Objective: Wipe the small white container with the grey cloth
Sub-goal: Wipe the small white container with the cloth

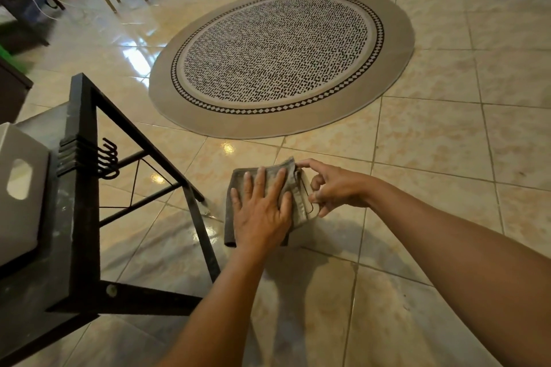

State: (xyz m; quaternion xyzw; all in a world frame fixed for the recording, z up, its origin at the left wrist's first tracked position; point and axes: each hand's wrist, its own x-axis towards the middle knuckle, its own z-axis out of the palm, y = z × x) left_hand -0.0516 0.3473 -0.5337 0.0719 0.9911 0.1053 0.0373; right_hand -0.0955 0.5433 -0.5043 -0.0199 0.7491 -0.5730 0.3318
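The left hand [262,211] lies flat with its fingers spread on the grey cloth [238,185], pressing it against the small white container [304,205] so the cloth can rub it. The right hand [334,188] pinches the container's edge with thumb and fingers to keep it from slipping. Both are held up in the lower middle of the frame, above the tiled floor [432,143]. A black table [80,217] stands at the lower left, a round rug [280,59] higher up.
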